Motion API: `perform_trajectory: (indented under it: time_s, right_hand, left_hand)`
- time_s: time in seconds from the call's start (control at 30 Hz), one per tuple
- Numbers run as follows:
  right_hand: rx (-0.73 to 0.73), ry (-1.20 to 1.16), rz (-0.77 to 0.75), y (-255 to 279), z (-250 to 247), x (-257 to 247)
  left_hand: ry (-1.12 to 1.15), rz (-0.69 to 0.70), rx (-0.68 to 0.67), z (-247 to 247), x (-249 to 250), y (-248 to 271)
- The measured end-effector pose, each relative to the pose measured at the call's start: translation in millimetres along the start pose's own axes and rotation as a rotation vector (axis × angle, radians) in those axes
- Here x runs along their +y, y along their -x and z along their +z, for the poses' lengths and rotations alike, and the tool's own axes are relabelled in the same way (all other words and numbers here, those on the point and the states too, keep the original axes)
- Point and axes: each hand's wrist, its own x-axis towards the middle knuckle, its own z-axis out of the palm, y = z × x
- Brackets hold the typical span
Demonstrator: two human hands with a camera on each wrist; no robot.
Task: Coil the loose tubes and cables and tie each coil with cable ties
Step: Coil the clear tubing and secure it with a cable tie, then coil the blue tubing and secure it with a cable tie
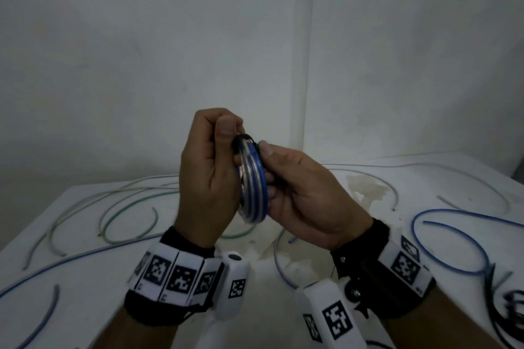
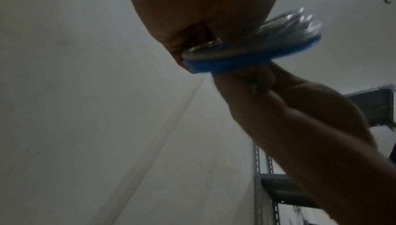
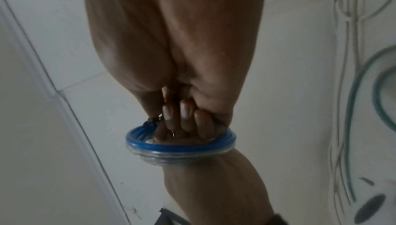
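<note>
Currently: white desk (image 1: 368,184) carries loose tubes (image 1: 453,235). Above it, left hand (image 1: 207,178) and right hand (image 1: 306,201) both grip a blue-and-clear coil (image 1: 253,178) held between them, black cable tie (image 1: 242,139) looped round its top.

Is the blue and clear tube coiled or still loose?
Coiled: the tube forms stacked loops held between both hands, a black tie at the top.

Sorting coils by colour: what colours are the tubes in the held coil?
Blue and clear turns in the coil, side by side; the right wrist view shows it best.
</note>
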Motion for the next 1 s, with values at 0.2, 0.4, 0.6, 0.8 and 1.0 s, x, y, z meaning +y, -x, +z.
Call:
perform_trajectory:
  time_s: [0.2,0.4,0.6,0.8,1.0]
  right_hand:
    - [0.126,0.350,-0.207,5.0,4.7,-10.4]
    - [0.090,0.722,-0.247,25.5,12.5,-11.7]
    - [0.129,0.852,-0.199,39.5,14.6,-11.0]
    - [0.041,0.952,-0.194,50.1,18.4,-4.3]
    - [-0.027,1.242,-0.331,49.3,24.1,0.1]
  left_hand:
    - [0.014,-0.339,-0.073,-21.8,12.0,-6.4]
    - [0.149,-0.503,-0.404,-52.5,44.4,8.3]
    - [0.179,-0.580,-0.527,-70.2,52.7,21.8]
    - [0.279,-0.647,-0.590,-79.0,55.5,31.3]
    - [0.403,-0.736,-0.719,-101.1,64.8,36.9]
